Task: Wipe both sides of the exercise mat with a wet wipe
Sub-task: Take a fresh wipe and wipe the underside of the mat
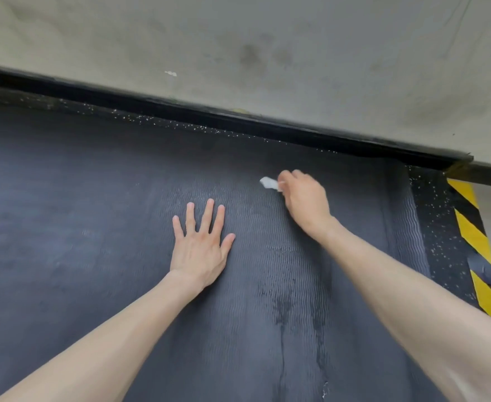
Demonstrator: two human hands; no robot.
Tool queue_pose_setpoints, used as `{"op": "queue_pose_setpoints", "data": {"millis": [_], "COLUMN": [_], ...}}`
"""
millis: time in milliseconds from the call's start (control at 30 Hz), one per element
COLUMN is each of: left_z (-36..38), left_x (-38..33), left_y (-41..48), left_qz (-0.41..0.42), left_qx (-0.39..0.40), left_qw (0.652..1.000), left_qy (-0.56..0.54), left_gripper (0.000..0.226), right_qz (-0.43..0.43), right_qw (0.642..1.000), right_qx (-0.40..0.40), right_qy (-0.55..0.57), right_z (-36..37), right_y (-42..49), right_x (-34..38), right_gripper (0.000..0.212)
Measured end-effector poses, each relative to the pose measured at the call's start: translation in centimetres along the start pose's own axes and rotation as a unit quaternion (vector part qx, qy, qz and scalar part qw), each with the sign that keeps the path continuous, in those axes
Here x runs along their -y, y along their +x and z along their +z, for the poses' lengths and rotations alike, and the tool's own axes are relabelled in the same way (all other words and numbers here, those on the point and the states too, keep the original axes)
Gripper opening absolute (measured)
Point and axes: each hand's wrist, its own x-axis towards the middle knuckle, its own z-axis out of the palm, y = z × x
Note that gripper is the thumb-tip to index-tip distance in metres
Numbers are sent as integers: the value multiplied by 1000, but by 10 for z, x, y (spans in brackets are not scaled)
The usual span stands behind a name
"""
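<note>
A dark exercise mat (122, 227) with a fine wavy ribbed texture lies flat on the floor and fills most of the view, running from the near edge out to the far wall. The left hand (199, 250) rests palm down on the mat near the middle of the scene, its fingers (206, 216) straight and spread, grasping nothing. The right hand (305, 198) reaches farther out and to the right, its fingers curled and pinching a small crumpled white wet wipe (269, 183), which sticks out to the left of the hand and touches the mat surface. Darker wet streaks (285, 309) run along the mat on the near side, between the two forearms. Past the mat's right edge lies a strip of black speckled rubber flooring (438, 227), and beyond that a band of yellow and black hazard tape (476, 242) runs along the right side. At the far side, a black baseboard (238, 117) runs diagonally under a stained grey wall (238, 39).
</note>
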Motion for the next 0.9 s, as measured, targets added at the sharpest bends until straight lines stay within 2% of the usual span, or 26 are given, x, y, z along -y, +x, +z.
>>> {"op": "queue_pose_setpoints", "data": {"millis": [67, 133, 400, 467, 533, 667, 767, 900], "left_z": [3, 8, 10, 6, 4, 4, 5, 5], "left_x": [7, 13, 12, 11, 11, 12, 13, 13], "left_y": [-6, -11, -9, -9, -10, -9, -9, -9], "left_qz": [13, 21, 23, 26, 27, 29, 27, 28], "left_qx": [-13, -22, -5, 5, 11, 23, 17, 15], "left_qw": [1000, 1000, 1000, 1000, 1000, 999, 999, 999], "left_qy": [-14, -7, -2, 4, 8, 16, 15, 9], "left_gripper": [71, 76, 71, 75, 77, 77, 76, 76], "right_qz": [45, 38, -64, -112, -132, -46, -8, 1], "right_qw": [999, 998, 983, 978, 979, 997, 998, 993], "right_qx": [1, 20, 77, 103, 91, 15, 5, 37], "right_qy": [14, 40, 152, 145, 123, 67, 65, 112], "right_z": [-3, -3, -3, -1, 3, 9, 10, 2], "right_y": [6, -3, -106, -116, -100, -38, -26, -69], "right_x": [-8, -4, 33, 32, 27, 23, 25, 41], "right_gripper": [16, 20, 14, 13, 10, 14, 21, 20]}}
